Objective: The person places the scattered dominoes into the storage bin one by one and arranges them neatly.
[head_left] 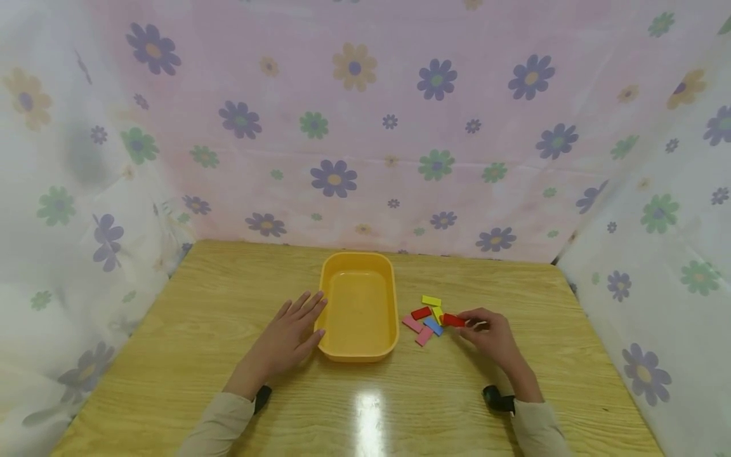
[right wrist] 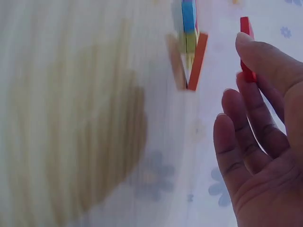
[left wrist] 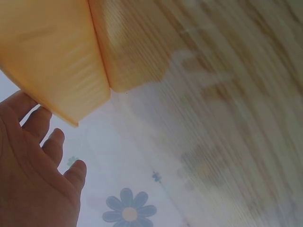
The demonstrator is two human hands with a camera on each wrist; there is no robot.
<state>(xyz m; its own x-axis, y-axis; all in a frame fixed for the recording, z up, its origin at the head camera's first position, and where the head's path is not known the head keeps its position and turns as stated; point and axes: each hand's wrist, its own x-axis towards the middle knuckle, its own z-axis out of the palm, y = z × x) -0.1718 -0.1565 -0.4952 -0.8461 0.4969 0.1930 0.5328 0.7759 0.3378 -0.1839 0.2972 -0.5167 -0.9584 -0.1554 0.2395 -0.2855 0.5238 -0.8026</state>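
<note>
With thumb and fingertips my right hand (head_left: 492,336) pinches a red block (head_left: 454,320), a small flat rectangular piece. In the right wrist view this red block (right wrist: 245,24) is held up off the table. Just left of that hand lies a loose group: a second red block (head_left: 421,313), a blue block (head_left: 433,326), a yellow block (head_left: 431,301), another yellow one partly behind the held piece, and two pink blocks, one of them a pink block (head_left: 424,336) at the front. My left hand (head_left: 285,339), fingers extended, rests its fingertips at the left rim of a yellow tray (head_left: 396,298).
The tray stands near the middle of the wood-grained table (head_left: 245,279), with nothing inside it. A flowered curtain (head_left: 377,139) encloses the table at the back and on both sides. Dark straps are on both wrists.
</note>
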